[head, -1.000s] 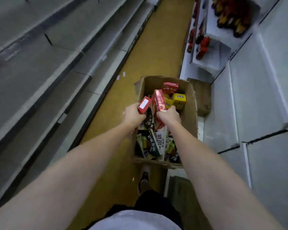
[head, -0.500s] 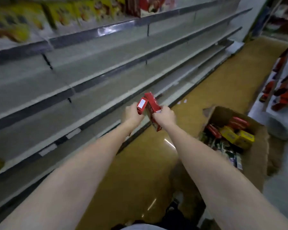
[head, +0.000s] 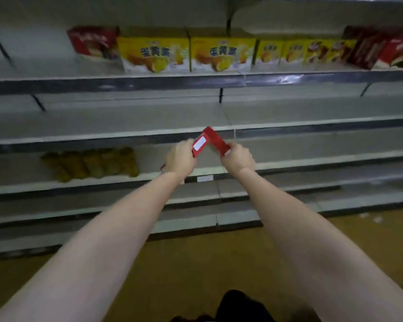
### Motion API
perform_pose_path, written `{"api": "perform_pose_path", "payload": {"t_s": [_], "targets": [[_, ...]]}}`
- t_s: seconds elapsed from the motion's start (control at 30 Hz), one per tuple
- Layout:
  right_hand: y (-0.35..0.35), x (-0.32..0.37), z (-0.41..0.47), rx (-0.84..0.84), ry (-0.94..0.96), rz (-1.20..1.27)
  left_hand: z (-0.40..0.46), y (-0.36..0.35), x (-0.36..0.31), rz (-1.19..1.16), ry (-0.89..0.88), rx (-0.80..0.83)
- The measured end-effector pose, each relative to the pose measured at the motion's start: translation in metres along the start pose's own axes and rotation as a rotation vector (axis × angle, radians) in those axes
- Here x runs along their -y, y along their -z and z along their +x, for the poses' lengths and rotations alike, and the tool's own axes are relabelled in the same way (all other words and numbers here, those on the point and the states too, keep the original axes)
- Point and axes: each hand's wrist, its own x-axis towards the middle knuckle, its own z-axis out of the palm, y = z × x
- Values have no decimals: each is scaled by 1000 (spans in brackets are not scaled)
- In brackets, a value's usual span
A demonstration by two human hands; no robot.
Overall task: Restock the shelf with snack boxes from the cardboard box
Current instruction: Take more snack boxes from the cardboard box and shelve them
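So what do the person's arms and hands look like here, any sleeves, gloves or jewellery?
Both forearms are bare up to the frame's bottom edge, with no sleeves visible. The left hand and right hand wear no gloves, and neither wrist shows a watch or band. The picture is too blurred to rule out rings.

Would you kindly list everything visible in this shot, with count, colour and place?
Red snack boxes: two, red, one in each hand, meeting in a V before the shelving.
Yellow boxes: at least four, yellow, upper shelf, centre.
Red-brown boxes: several, blurred, both ends of that row.
Packets: a cluster, brownish-yellow, lower shelf, left; count unclear.
Shelves: several tiers, grey.
Floor: one, yellow-brown, below.
Left hand: grips the labelled box.
Right hand: grips the other box.
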Motion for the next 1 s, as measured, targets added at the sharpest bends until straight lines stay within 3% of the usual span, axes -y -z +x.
{"api": "perform_pose_path", "payload": {"t_s": [0.17, 0.3, 0.47, 0.73, 1.0], "targets": [[-13, 68, 20, -2, 265, -62, 9, 61, 49, 180, 53, -204], [-14, 124, 34, 1, 388, 48, 18, 110, 64, 377, 144, -257], [-11, 186, 50, 26, 512, 208, 31, 168, 72, 299, 178, -312], [2, 256, 74, 69, 681, 348, 56, 232, 76, 390, 210, -472], [7, 301, 106, 105, 687, 391, 93, 274, 87, 419, 276, -588]]}}
